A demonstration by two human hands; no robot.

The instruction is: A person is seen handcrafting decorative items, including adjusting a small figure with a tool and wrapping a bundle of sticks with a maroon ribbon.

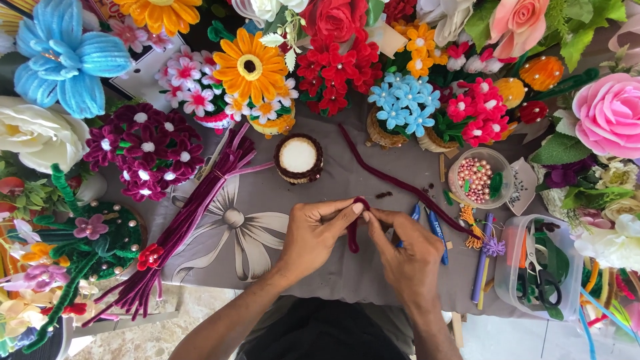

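Note:
My left hand (313,233) and my right hand (407,250) meet over the grey cloth (267,200), both pinching a dark red pipe cleaner (354,230) bent into a narrow loop between the fingertips. Its long free end trails up and right across the cloth. A bundle of plum-coloured pipe cleaners (193,213) lies to the left of my left hand. A small round pot with a white centre and dark fuzzy rim (298,158) stands just beyond my hands.
Pipe-cleaner flowers ring the cloth: orange (250,67), red (333,67), blue (403,103), maroon (150,150). A clear cup of beads (479,177) and a clear tub with scissors (540,267) sit at the right. Blue pens (433,227) lie beside my right hand.

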